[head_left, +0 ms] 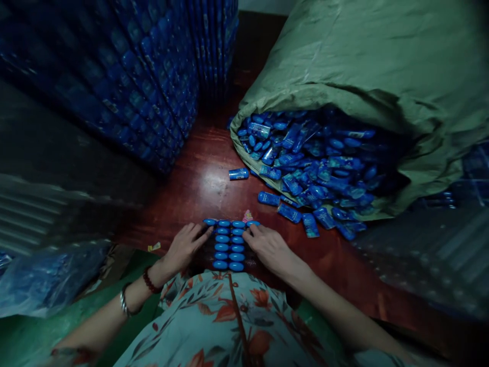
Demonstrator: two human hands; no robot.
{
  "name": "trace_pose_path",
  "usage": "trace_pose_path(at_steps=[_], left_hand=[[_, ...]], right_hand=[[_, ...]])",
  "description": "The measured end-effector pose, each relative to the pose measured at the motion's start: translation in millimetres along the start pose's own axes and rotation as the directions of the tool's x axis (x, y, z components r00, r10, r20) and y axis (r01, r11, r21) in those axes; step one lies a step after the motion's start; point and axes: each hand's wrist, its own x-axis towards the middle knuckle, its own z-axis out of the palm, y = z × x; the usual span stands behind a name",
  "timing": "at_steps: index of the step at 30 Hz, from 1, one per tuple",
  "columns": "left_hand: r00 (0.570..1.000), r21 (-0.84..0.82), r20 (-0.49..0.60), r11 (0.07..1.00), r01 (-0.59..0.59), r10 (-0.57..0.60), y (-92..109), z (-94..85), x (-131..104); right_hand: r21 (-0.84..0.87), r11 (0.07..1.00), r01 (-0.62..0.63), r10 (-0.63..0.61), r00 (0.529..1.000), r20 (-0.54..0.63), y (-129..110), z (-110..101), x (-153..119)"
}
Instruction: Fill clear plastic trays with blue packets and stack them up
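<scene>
Blue bottles (229, 247) stand in two middle columns in front of my body, their rounded blue ends up, with one more at each outer end of the far row. At the left end of that row, my left hand (187, 245) has its thumb and fingertips closed on a blue bottle (209, 223). My right hand (270, 247) has its fingers bent onto the bottle (252, 223) at the right end. Dim light hides the tray or surface under the columns.
A large green sack (344, 56) spills blue bottles (317, 168) on the right. Loose bottles (289, 212) lie on the reddish table (198, 168). Tall stacks of packed blue bottles (153, 76) rise at the left. Clear plastic trays (34, 209) are piled left, others (416, 255) right.
</scene>
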Motion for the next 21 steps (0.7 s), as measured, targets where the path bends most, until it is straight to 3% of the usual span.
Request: trace_pose_path(at_steps=[2,5,7,9,11,12,16,18,21], left_hand=[[0.999,-0.026,-0.05,0.999,0.021,-0.022,-2,1.0,-2],[0.99,-0.096,-0.121,0.993,0.062,-0.073,-4,-8.6,7],[0.977,-0.168,-0.176,0.982,0.089,-0.118,-1,-19.9,28],[0.975,-0.26,-0.186,0.963,0.069,-0.12,4,-28.1,63],[0.996,-0.307,-0.086,0.952,0.007,-0.035,11,-26.7,109],[1.0,-0.287,-0.002,0.958,-0.015,0.015,15,-21.6,133],[0.946,-0.119,0.309,0.991,-0.062,0.096,32,16.9,213],[0.927,-0.102,0.357,0.991,-0.086,0.117,37,35.2,236],[0.914,-0.13,0.386,0.988,-0.084,0.128,33,44.3,244]], right_hand=[[-0.026,1.0,-0.005,0.004,0.999,-0.05,0,6,0],[0.017,0.998,-0.067,0.07,0.969,-0.235,10,19,-12],[0.096,0.974,-0.206,0.227,0.901,-0.37,25,28,-24],[0.146,0.896,-0.419,0.438,0.785,-0.439,46,35,-34],[0.132,0.799,-0.587,0.58,0.692,-0.429,67,41,-39],[0.114,0.769,-0.628,0.614,0.679,-0.401,75,43,-40],[0.133,0.781,-0.611,0.621,0.734,-0.277,83,54,-36],[0.219,0.785,-0.579,0.619,0.736,-0.272,73,61,-36],[0.453,0.718,-0.528,0.678,0.679,-0.282,50,70,-45]])
